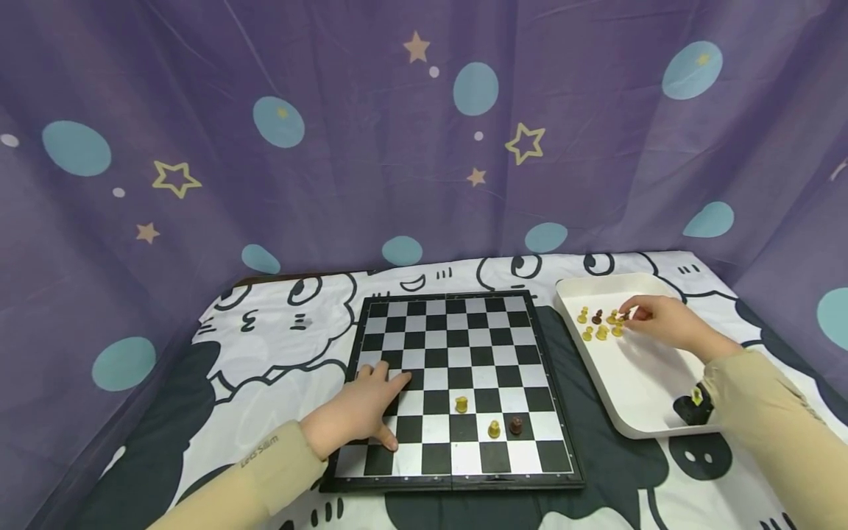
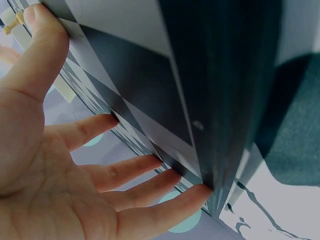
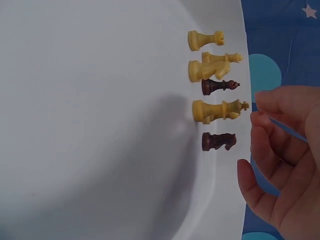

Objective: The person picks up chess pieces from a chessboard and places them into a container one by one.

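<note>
My left hand (image 1: 358, 412) is spread over the left side of a black-and-white chessboard (image 1: 517, 481), its fingertips on the squares. Two yellow chess pieces (image 1: 461, 404) and a dark brown chess piece (image 1: 516, 425) stand on the near right part of the board. My right hand (image 1: 654, 318) reaches over the far part of a white tray (image 1: 652, 390), among small chess pieces. In the right wrist view, its thumb and index fingertips are close by the top of a yellow king (image 3: 212, 110), with nothing visible between them. A dark brown knight (image 3: 219, 141) stands beside the king.
Also in the tray are a yellow rook (image 3: 206, 40), a yellow knight (image 3: 205, 71), a dark brown bishop (image 3: 217, 87) and several others. A cartoon-print cloth (image 1: 278, 324) covers the table. A purple curtain (image 1: 371, 184) hangs behind. The tray has raised walls.
</note>
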A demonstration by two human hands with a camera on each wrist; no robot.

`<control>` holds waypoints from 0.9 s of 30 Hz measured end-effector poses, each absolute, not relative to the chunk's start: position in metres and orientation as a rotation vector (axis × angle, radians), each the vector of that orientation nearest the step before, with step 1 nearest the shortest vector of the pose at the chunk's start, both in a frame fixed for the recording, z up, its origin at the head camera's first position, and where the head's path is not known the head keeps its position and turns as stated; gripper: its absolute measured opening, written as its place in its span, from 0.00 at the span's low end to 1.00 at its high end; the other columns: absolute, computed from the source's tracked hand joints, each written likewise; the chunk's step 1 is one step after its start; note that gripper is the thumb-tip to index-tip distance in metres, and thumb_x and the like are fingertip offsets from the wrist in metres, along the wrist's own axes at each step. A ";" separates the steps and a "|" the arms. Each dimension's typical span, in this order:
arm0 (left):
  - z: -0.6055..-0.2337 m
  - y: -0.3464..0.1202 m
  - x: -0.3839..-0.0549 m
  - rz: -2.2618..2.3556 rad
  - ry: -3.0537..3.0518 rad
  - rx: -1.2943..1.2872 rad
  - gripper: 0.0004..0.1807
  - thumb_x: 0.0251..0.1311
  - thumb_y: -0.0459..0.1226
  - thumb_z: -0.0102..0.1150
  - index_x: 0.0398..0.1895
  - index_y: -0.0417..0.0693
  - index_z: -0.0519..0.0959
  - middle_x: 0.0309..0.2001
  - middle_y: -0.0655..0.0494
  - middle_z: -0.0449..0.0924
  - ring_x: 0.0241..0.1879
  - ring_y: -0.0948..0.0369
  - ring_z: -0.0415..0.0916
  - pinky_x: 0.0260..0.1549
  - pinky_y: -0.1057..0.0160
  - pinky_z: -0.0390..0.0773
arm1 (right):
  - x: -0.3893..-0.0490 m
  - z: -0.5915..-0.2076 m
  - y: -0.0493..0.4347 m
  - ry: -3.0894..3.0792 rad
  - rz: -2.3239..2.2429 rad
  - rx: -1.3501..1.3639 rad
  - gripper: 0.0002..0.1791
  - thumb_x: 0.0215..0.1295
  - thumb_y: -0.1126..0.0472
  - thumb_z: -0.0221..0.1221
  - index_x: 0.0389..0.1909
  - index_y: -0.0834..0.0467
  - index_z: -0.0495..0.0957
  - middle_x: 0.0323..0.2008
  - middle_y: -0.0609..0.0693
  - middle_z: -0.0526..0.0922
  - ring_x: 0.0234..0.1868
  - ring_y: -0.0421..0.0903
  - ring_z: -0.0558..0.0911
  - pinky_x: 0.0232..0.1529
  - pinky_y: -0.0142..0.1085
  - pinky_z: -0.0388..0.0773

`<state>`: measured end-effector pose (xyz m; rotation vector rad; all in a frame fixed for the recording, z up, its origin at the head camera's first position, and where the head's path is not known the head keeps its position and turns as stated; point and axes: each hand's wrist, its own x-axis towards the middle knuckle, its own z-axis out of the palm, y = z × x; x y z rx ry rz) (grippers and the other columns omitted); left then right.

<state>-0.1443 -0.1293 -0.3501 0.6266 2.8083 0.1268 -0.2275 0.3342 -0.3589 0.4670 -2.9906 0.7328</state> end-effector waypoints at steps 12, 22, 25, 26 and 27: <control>-0.348 -0.129 -0.143 0.129 2.808 0.623 0.56 0.23 0.51 0.80 0.64 0.43 0.69 0.50 0.39 0.69 0.48 0.44 0.67 0.44 0.47 0.74 | -0.226 -0.346 0.325 -2.954 0.731 0.533 0.10 0.58 0.65 0.61 0.40 0.64 0.80 0.25 0.45 0.80 0.25 0.35 0.71 0.27 0.32 0.68; -0.349 -0.129 -0.144 0.129 2.802 0.613 0.56 0.22 0.51 0.80 0.64 0.43 0.69 0.50 0.39 0.69 0.48 0.44 0.67 0.45 0.47 0.74 | -0.220 -0.329 0.314 -2.935 0.746 0.595 0.10 0.59 0.65 0.59 0.41 0.64 0.80 0.24 0.44 0.80 0.25 0.31 0.73 0.28 0.31 0.69; -0.349 -0.129 -0.145 0.121 2.801 0.614 0.56 0.23 0.51 0.79 0.64 0.44 0.69 0.50 0.40 0.69 0.48 0.45 0.67 0.45 0.47 0.74 | -0.218 -0.324 0.309 -2.914 0.739 0.615 0.09 0.59 0.66 0.59 0.40 0.63 0.80 0.24 0.45 0.81 0.25 0.30 0.74 0.28 0.31 0.70; -0.349 -0.129 -0.145 0.121 2.802 0.614 0.56 0.22 0.51 0.79 0.64 0.44 0.69 0.50 0.40 0.69 0.48 0.44 0.67 0.45 0.47 0.74 | -0.217 -0.322 0.307 -2.904 0.734 0.625 0.08 0.59 0.65 0.60 0.39 0.63 0.80 0.24 0.45 0.81 0.25 0.30 0.74 0.29 0.31 0.70; -0.349 -0.129 -0.145 0.120 2.801 0.612 0.56 0.22 0.51 0.79 0.64 0.44 0.69 0.50 0.40 0.69 0.48 0.44 0.67 0.45 0.47 0.74 | -0.216 -0.321 0.305 -2.898 0.729 0.633 0.08 0.59 0.65 0.60 0.39 0.62 0.80 0.24 0.45 0.81 0.25 0.30 0.74 0.29 0.31 0.70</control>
